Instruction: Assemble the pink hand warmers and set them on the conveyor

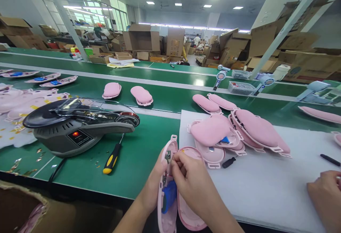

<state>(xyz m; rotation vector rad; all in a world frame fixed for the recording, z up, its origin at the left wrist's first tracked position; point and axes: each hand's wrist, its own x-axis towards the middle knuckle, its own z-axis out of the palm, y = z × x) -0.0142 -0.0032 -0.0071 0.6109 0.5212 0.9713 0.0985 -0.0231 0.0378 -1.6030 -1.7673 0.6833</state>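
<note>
My left hand is wrapped around the outer side of a long pink plastic shell half, held upright at the table's front edge. Inside that half are a green circuit board and a blue wrapped block that looks like a battery pack. Beside it lies a matching pink shell half, partly covered by my right hand. The thumb and fingers of my right hand are pinched together at the circuit board; whatever is between them is hidden.
To the left stand a grey tape dispenser and a yellow-black screwdriver. Several pink shells are stacked on a white sheet at right, near a small black screwdriver. Another person's hand rests at the right edge.
</note>
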